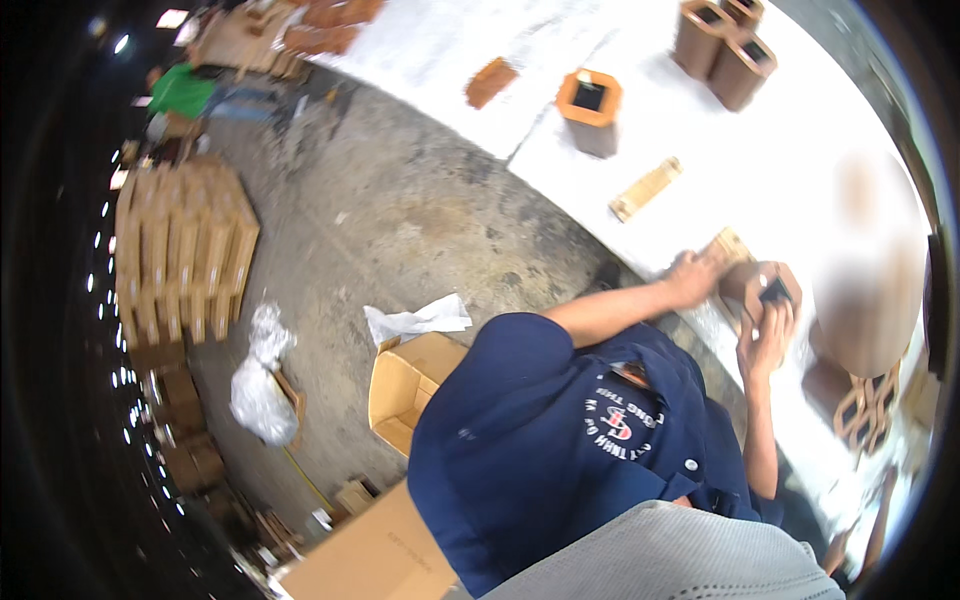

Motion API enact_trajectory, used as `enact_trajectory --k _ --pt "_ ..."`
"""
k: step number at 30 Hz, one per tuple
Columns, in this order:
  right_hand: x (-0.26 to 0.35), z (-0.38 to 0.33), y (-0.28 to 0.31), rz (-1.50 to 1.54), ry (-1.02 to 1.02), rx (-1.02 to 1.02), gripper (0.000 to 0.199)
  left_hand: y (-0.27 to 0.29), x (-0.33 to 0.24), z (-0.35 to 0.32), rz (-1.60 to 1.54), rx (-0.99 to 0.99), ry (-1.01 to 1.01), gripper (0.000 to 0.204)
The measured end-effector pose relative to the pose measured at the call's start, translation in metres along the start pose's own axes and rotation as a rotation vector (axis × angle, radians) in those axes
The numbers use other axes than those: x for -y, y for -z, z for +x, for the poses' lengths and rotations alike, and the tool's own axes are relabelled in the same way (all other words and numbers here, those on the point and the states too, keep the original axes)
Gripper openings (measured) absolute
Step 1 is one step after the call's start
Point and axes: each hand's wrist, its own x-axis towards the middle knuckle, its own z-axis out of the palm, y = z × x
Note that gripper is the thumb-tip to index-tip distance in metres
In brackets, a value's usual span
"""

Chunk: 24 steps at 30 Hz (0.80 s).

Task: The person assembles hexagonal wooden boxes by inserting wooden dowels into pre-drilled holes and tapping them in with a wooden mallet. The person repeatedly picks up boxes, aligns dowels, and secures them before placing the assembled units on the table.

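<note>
A brown wooden container (738, 290) with an angular rim and a dark opening lies tilted near the table's edge. My left hand (690, 279) is closed around its left end, though blur softens the fingertips. My right hand (767, 338) is closed on the rim beside the opening. Just beyond my left fingers is a light wooden strip (733, 243), partly covered. A similar strip (647, 189) lies farther left. Beyond it stands a brown container with an orange rim (590, 95).
Several brown containers (737, 65) stand far back on the white-covered table (560, 35). Blurred brown pieces (865, 330) and angular wooden frames (866, 412) are on the right. An open carton (395, 392) sits at left; stacked boards (185, 250) and a person in green (182, 93) are beyond.
</note>
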Motion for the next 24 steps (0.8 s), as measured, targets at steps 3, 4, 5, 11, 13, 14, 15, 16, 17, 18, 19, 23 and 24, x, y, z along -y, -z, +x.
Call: enact_trajectory --k 3,4,5,11,13,14,15,16,17,18,19,23,24 --pt "-0.02 0.0 -0.005 0.047 0.122 -0.014 0.035 0.001 0.006 -0.005 0.072 -0.1 -0.037 0.078" --pt "-0.026 -0.001 0.001 0.051 0.152 0.011 0.034 -0.003 0.007 -0.005 0.069 -0.103 -0.068 0.079" --pt "-0.031 0.002 0.003 0.057 0.185 0.023 0.034 -0.004 0.01 -0.005 0.074 -0.114 -0.08 0.078" --pt "-0.015 -0.001 0.001 0.037 0.13 -0.06 0.034 0.001 0.007 -0.005 0.057 -0.054 -0.089 0.074" --pt "-0.013 -0.001 -0.004 0.051 0.12 -0.106 0.033 -0.009 0.011 -0.001 0.063 -0.056 -0.09 0.076" --pt "-0.014 0.0 -0.004 0.059 0.118 -0.129 0.032 -0.008 0.012 0.001 0.031 -0.027 -0.074 0.08" --pt "-0.017 0.002 -0.003 0.096 0.099 -0.165 0.031 -0.008 0.013 0.004 -0.001 0.001 -0.057 0.085" --pt "-0.022 0.003 -0.001 0.131 0.081 -0.198 0.03 -0.005 0.013 0.005 -0.037 0.028 -0.04 0.09" --pt "-0.03 0.004 -0.002 0.175 0.061 -0.232 0.029 0.005 0.013 0.004 -0.18 0.052 -0.049 0.096" --pt "-0.043 0.006 0.001 0.348 -0.091 -0.168 0.027 0.019 0.013 0.003 -0.322 0.074 -0.057 0.103" --pt "-0.059 0.005 0.006 0.549 -0.334 -0.132 0.027 0.034 0.01 -0.001 -0.465 0.102 -0.066 0.11" --pt "-0.108 -0.012 0.015 1.33 -0.74 -0.155 0.038 0.099 -0.032 -0.02 -0.435 -0.218 -0.307 0.121" --pt "-0.111 -0.017 0.011 1.478 -0.806 -0.19 0.041 0.127 -0.046 -0.03 -0.429 -0.274 -0.373 0.119"
